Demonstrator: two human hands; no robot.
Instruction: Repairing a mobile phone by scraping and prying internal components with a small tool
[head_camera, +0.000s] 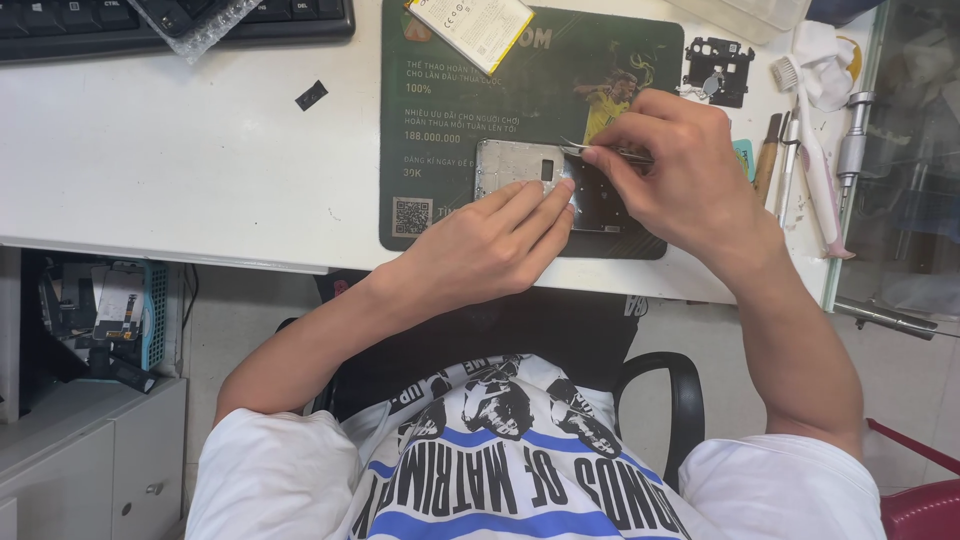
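Observation:
An opened phone body (515, 172), silver with dark inner parts, lies on a dark green mat (450, 110) near the table's front edge. My left hand (490, 245) rests on it, fingertips pressing its middle. My right hand (665, 165) pinches metal tweezers (590, 150) whose tips point left over the phone's upper part. The right half of the phone is hidden under my right hand.
A phone battery (472, 28) lies at the mat's top. A black inner frame part (718, 70) sits right of the mat, beside brushes and screwdrivers (800, 150). A keyboard (150, 25) is at back left, a small black piece (311, 95) on the white table.

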